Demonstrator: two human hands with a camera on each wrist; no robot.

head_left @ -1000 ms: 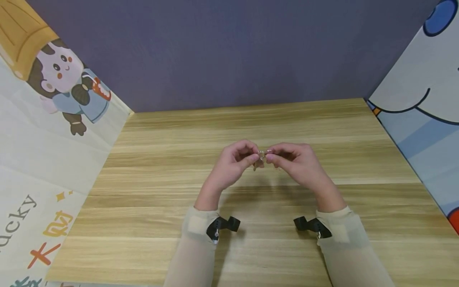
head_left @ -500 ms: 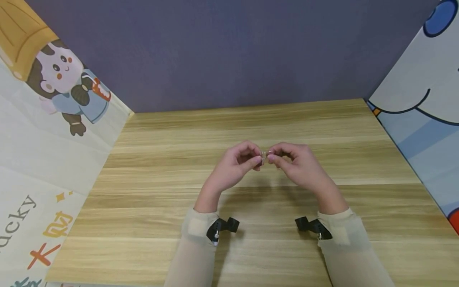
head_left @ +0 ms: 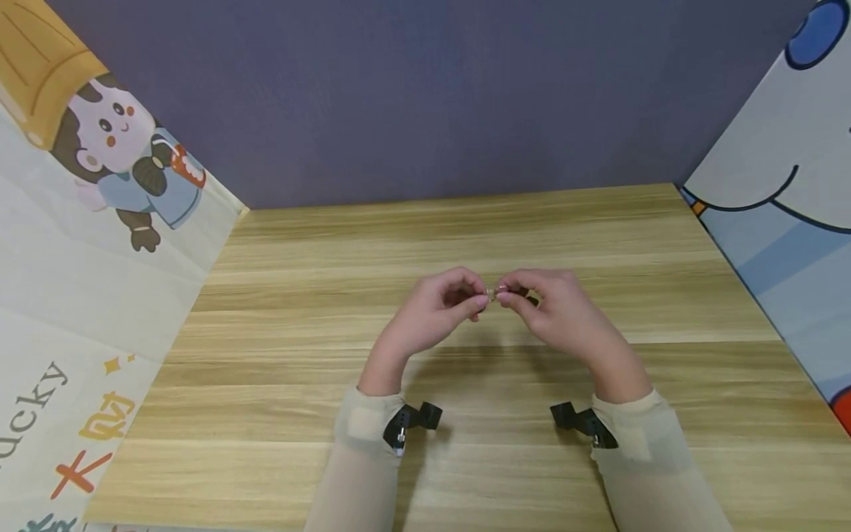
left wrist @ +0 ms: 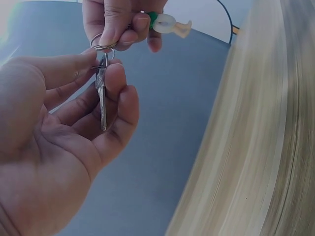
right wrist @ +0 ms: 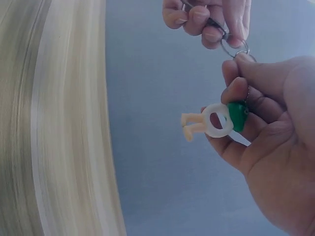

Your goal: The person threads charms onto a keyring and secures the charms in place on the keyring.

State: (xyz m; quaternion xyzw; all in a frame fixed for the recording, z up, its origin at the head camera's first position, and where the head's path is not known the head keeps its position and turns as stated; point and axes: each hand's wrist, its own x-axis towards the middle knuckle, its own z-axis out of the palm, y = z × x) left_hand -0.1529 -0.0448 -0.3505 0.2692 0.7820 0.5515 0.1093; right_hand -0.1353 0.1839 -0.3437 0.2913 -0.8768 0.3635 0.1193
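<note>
Key and ring pinched between two hands above the table (head_left: 465,222).

Largest first: wood-grain table, purple back wall (head_left: 425,96), cartoon panels at both sides. Raised over the table's middle, left hand (head_left: 435,310) and right hand (head_left: 555,310), fingertips meeting. Left fingers curled, thumb and forefinger pinching the head of a silver key (left wrist: 101,96), blade hanging down across the palm. Right thumb and forefinger pinching a thin metal ring (left wrist: 101,43), remaining fingers curled around a small charm (right wrist: 214,120): a pale figure with a white ring-shaped body, green cap and two stubby legs. Key head touching the ring right at the fingertips; whether threaded on or only held against it, cannot tell. Judged partway: parts brought together and gripped, joining or parting at the ring unfinished.
</note>
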